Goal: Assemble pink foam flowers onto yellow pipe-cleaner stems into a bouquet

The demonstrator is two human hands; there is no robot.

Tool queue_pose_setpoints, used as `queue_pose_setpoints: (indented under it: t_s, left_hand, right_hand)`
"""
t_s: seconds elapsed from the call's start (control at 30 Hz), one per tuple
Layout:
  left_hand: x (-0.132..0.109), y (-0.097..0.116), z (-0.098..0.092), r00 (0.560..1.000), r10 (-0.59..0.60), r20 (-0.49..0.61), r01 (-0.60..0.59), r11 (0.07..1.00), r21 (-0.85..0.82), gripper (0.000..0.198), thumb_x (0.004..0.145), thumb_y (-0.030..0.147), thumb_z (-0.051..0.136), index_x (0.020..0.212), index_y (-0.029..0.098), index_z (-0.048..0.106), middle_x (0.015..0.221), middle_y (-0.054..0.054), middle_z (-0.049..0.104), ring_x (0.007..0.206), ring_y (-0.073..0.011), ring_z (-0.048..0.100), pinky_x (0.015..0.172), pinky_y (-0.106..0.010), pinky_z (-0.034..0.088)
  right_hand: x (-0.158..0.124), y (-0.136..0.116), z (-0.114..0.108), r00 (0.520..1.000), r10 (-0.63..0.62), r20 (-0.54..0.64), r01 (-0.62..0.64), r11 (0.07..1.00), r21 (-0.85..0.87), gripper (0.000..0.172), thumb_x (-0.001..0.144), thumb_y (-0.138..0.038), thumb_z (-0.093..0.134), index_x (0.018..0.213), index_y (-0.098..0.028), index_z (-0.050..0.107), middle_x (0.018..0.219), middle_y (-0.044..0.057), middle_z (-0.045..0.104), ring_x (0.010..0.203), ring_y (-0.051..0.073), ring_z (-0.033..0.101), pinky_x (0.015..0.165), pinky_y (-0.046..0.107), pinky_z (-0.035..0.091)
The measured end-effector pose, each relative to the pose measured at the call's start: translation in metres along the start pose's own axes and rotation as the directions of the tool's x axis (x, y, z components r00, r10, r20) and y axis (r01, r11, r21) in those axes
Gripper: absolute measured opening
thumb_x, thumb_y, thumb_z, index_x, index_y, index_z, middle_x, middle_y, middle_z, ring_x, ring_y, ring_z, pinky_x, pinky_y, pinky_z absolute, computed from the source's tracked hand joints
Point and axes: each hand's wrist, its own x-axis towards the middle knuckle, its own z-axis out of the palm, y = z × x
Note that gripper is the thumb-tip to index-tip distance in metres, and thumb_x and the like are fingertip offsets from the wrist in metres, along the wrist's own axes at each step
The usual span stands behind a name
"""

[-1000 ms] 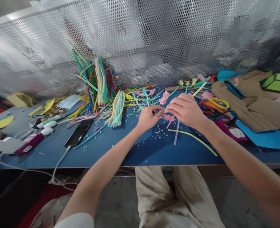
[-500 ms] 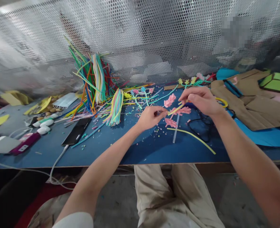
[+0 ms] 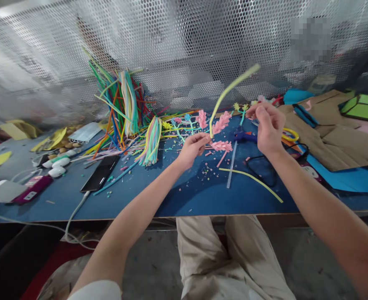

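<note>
My left hand [image 3: 194,149] pinches a sprig of fluffy pink pipe-cleaner flowers [image 3: 221,122] together with a yellow-green pipe cleaner [image 3: 226,91], which curves up and to the right. Several pink flower heads fan out around the fingertips. My right hand [image 3: 269,125] hovers to the right, fingers loosely curled and apart from the thumb, with nothing visible in it. A blue glue gun [image 3: 244,136] lies partly behind that hand. Below on the table are a clear glue stick [image 3: 232,166] and another yellow-green pipe cleaner [image 3: 255,180].
Bundles of coloured pipe cleaners [image 3: 129,104] stand at the left rear, before a perforated metal screen [image 3: 184,50]. A phone [image 3: 100,174] on a cable lies at left. Brown paper [image 3: 334,141] and blue sheets [image 3: 343,177] cover the right side. Small fluff scraps dot the middle.
My right hand has let go of the yellow-green pipe cleaner and moved up and right. Its free end now springs upward. My left hand has shifted slightly left, the pink flowers raised with it.
</note>
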Motion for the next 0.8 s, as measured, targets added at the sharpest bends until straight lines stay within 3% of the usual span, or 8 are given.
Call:
queue_pose_setpoints:
  t_s: [0.1,0.2,0.3,0.4,0.53,0.7,0.8]
  left_hand:
    - [0.001,-0.002,-0.001,1.0,0.019,0.014,-0.018,0.999,-0.03,0.036,0.078,0.047,0.082,0.077,0.015,0.067,0.059,0.005,0.046,0.046,-0.003,0.026,0.045,-0.022,0.016]
    - [-0.001,-0.001,0.002,0.998,0.028,0.06,-0.025,0.999,-0.044,0.037,0.079,0.049,0.082,0.08,0.015,0.068,0.058,0.005,0.048,0.046,-0.0028,0.026,0.045,-0.022,0.017]
    - [-0.004,-0.002,0.007,0.994,-0.002,0.106,0.006,0.999,-0.038,0.038,0.077,0.049,0.084,0.085,0.015,0.069,0.066,0.002,0.059,0.047,-0.0029,0.031,0.045,-0.021,0.021]
    - [-0.005,-0.003,0.009,0.992,0.005,0.123,-0.005,1.0,-0.001,0.036,0.079,0.048,0.083,0.087,0.015,0.07,0.074,-0.001,0.066,0.047,-0.003,0.035,0.045,-0.021,0.024]
    - [-0.005,-0.003,0.008,0.994,0.048,0.097,-0.058,0.993,0.099,0.037,0.082,0.051,0.08,0.09,0.015,0.072,0.078,-0.003,0.071,0.049,-0.0043,0.04,0.047,-0.021,0.028]
    - [-0.005,-0.002,0.005,0.976,0.188,0.112,-0.211,0.945,0.249,0.036,0.085,0.05,0.077,0.091,0.015,0.073,0.082,-0.006,0.075,0.067,-0.0109,0.062,0.061,-0.022,0.045]
    - [-0.006,-0.004,0.005,0.965,0.237,0.112,-0.26,0.918,0.299,0.033,0.088,0.048,0.074,0.093,0.015,0.074,0.083,-0.005,0.075,0.071,-0.0125,0.066,0.066,-0.023,0.048]
  right_hand:
    - [-0.006,0.004,0.005,0.957,0.197,0.211,-0.212,0.976,0.05,0.036,0.094,-0.054,0.065,0.079,-0.023,0.074,0.072,0.002,0.07,0.064,0.016,0.064,0.063,0.034,0.054]
    - [-0.015,0.005,0.013,0.852,0.344,0.396,-0.378,0.926,0.009,0.034,0.078,-0.053,0.082,0.093,-0.022,0.076,0.085,0.002,0.075,0.074,0.018,0.068,0.068,0.032,0.056]
    - [-0.024,0.004,0.021,0.769,0.373,0.518,-0.457,0.889,0.038,0.04,0.071,-0.051,0.088,0.096,-0.022,0.075,0.093,0.002,0.076,0.085,0.02,0.071,0.075,0.033,0.058]
    - [-0.029,0.003,0.025,0.762,0.366,0.534,-0.482,0.871,0.091,0.038,0.07,-0.05,0.089,0.089,-0.022,0.073,0.09,0.002,0.075,0.084,0.02,0.07,0.079,0.034,0.058]
    - [-0.03,0.005,0.026,0.768,0.36,0.53,-0.47,0.878,0.085,0.035,0.07,-0.049,0.089,0.081,-0.02,0.072,0.084,0.001,0.072,0.077,0.019,0.066,0.074,0.034,0.056]
    - [-0.032,0.006,0.028,0.746,0.35,0.567,-0.507,0.85,0.142,0.03,0.073,-0.044,0.089,0.08,-0.022,0.071,0.082,0.0,0.069,0.077,0.018,0.066,0.073,0.034,0.055]
    - [-0.035,0.005,0.029,0.74,0.365,0.565,-0.525,0.839,0.146,0.029,0.073,-0.043,0.089,0.081,-0.021,0.07,0.08,0.0,0.069,0.076,0.018,0.066,0.073,0.034,0.056]
